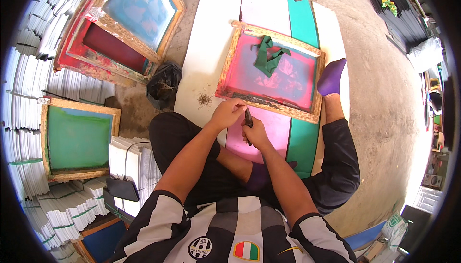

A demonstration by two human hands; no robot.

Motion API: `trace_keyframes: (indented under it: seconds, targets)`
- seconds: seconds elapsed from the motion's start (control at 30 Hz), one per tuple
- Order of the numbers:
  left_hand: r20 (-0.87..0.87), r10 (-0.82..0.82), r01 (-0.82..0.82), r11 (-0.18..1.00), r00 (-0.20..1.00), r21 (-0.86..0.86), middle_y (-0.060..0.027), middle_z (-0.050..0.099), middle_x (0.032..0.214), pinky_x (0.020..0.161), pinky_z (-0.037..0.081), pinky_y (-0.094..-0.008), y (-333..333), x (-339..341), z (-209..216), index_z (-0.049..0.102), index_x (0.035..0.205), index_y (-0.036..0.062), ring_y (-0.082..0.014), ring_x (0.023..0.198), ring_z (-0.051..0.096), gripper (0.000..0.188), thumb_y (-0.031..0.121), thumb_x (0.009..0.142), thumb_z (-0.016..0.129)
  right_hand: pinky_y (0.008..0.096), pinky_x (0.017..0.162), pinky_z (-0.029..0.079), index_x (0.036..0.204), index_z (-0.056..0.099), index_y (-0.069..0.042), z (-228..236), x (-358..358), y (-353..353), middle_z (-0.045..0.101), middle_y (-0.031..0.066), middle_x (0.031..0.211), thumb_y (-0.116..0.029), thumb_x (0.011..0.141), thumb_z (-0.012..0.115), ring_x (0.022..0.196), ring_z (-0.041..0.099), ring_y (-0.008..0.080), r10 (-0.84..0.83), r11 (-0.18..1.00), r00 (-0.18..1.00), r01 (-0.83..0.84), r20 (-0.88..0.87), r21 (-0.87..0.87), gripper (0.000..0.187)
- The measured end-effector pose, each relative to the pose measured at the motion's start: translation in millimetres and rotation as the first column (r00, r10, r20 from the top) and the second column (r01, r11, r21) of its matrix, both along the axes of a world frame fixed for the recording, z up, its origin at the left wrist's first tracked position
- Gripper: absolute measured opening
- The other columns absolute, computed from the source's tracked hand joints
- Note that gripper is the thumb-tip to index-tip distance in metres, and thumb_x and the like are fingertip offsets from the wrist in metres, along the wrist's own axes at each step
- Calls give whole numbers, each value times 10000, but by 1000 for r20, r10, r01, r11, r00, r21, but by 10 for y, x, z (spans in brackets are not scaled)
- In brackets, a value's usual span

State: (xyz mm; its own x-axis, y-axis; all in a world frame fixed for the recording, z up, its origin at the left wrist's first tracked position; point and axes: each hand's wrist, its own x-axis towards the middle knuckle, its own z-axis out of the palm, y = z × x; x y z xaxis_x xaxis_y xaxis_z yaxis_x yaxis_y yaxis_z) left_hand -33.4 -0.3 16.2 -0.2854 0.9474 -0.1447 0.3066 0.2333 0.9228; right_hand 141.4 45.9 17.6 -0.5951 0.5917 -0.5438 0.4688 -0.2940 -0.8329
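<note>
A wood-framed printing screen, its mesh pink and grey-blue with a pale flower pattern, lies in front of me on coloured boards. My right hand grips a dark slim hand tool, pointing away from me; its exact kind is unclear. Beside the tool's tip, my left hand is closed, thumb and fingers pinched together at the frame's near edge. What they hold is too small to make out. A folded dark green cloth strip rests on the mesh.
Small dark bits are heaped on the white board. My purple-socked foot is against the frame's right side. More screens, including a green one, stand at left by a black plastic bag and paper stacks.
</note>
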Motion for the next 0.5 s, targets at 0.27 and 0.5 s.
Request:
trace_keyframes:
  seconds: [0.27, 0.5]
  targets:
    - [-43, 107, -103, 990, 993, 91, -121, 702, 904, 733, 523, -364, -8, -151, -202, 674, 994, 4, -233, 763, 657, 221, 215, 930, 690, 378, 669, 582, 1354, 504, 8, 282, 6, 110, 689, 162, 941, -80, 862, 628, 790, 707, 252, -11, 909, 999, -11, -50, -417, 515]
    - [-545, 291, -552, 726, 787, -409, -170, 724, 1109, 862, 541, -465, -119, -583, 230, 711, 1064, 76, -372, 1036, 690, 259, 281, 913, 668, 375, 538, 508, 1016, 572, 34, -202, 166, 540, 588, 118, 765, -74, 850, 598, 591, 619, 230, 4, 985, 983, 28, 184, -169, 200]
